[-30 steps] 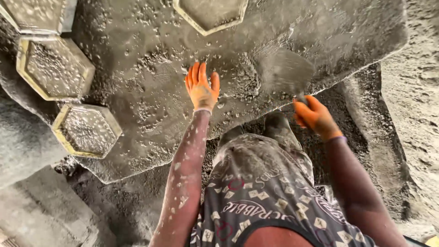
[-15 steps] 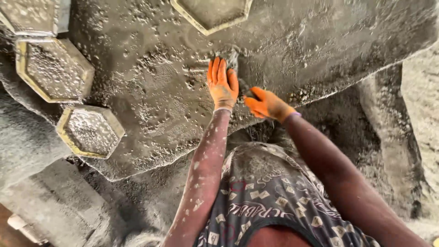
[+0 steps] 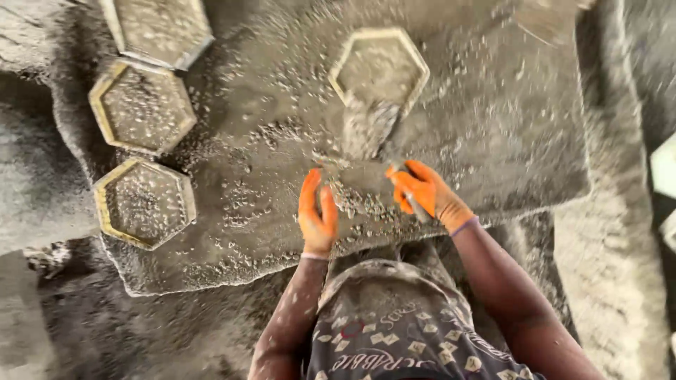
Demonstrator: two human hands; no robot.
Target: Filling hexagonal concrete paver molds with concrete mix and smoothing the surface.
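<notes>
Both my hands wear orange gloves over a grey slab table (image 3: 507,141) coated in wet concrete. My right hand (image 3: 426,193) grips the handle of a trowel (image 3: 366,130). Its concrete-smeared blade points away from me, to the near edge of a yellow-rimmed hexagonal mould (image 3: 380,67) filled with concrete. My left hand (image 3: 317,214) lies flat near the table's front edge, fingers together, holding nothing. It rests beside a small heap of loose gravelly concrete (image 3: 359,200) between the two hands.
Three more filled hexagonal moulds line the table's left side: a far mould (image 3: 158,28), a middle mould (image 3: 141,105) and a near mould (image 3: 144,204). Grey sandy ground (image 3: 620,281) surrounds the table. A pale object (image 3: 665,165) shows at the right edge.
Both hands have drawn back toward the table's near edge and moved apart. The centre mould now sits further into view, with the trowel blade reaching toward it.
</notes>
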